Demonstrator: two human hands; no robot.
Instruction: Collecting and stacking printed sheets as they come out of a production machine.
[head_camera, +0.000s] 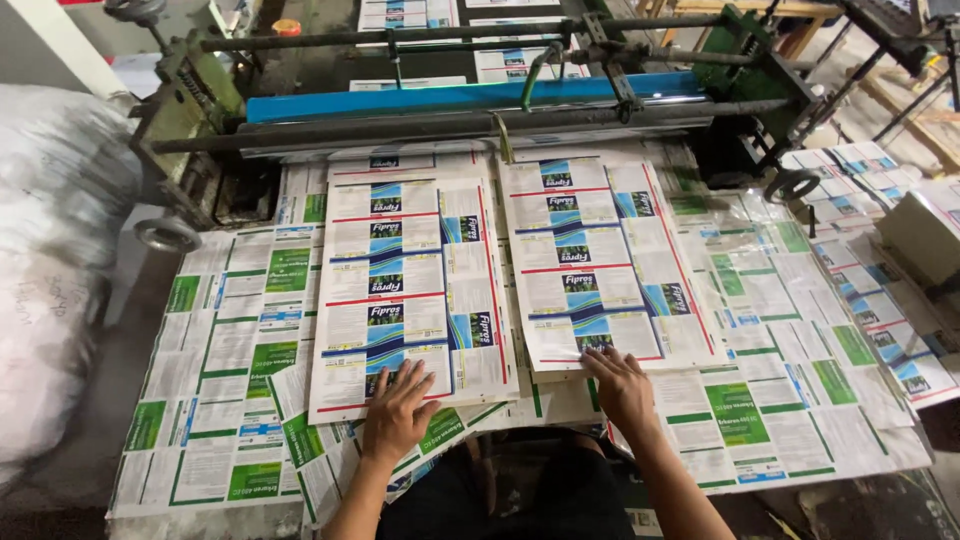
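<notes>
Your left hand (398, 412) is lying flat, grip open with fingers spread, on the near edge of the left blue sheet (405, 290), while your right hand (620, 385) is pressing flat, also holding nothing, on the near edge of the right blue sheet (600, 265). Both sheets are lying side by side on the bench (760, 420), over green printed sheets (250, 380), just before the machine's blue roller (470, 97).

Print workshop: roller machine (480, 100), stacked printed sheets (410, 290).
</notes>
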